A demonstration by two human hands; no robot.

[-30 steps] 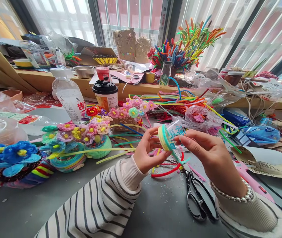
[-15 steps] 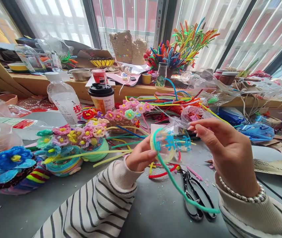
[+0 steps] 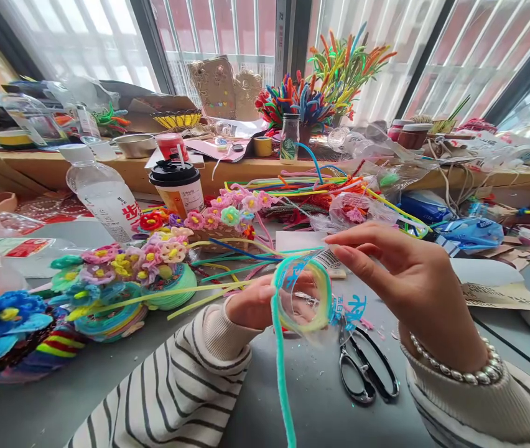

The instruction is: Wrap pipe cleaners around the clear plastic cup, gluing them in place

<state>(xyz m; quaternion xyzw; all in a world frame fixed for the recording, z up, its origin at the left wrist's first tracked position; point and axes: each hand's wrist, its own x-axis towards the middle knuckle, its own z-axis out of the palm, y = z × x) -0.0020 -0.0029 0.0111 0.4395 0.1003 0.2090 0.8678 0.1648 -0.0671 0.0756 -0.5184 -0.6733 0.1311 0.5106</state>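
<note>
My left hand (image 3: pixel 255 302) is closed around a clear plastic cup piece (image 3: pixel 303 298) with blue printing and a barcode. A turquoise pipe cleaner (image 3: pixel 280 361) circles its near rim beside a pale yellow one (image 3: pixel 325 292), and its long tail hangs toward the table's front edge. With thumb and forefinger pressed together, my right hand (image 3: pixel 400 283) pinches the upper edge of the plastic by the barcode. Below the right hand lie black-handled scissors (image 3: pixel 362 367), blades partly behind the plastic.
Left on the grey table are pipe-cleaner flower baskets (image 3: pixel 101 292), a water bottle (image 3: pixel 101 193) and a lidded paper cup (image 3: pixel 178 190). Behind my hands lie loose pipe cleaners (image 3: pixel 288 186). Blue plastic packets (image 3: pixel 470 233) are at the right, and a cluttered sill (image 3: pixel 241 168) runs behind.
The plastic piece has turned so its round opening faces me more. The turquoise tail has swung from lower right to straight down. My right hand has moved left, closer to the left.
</note>
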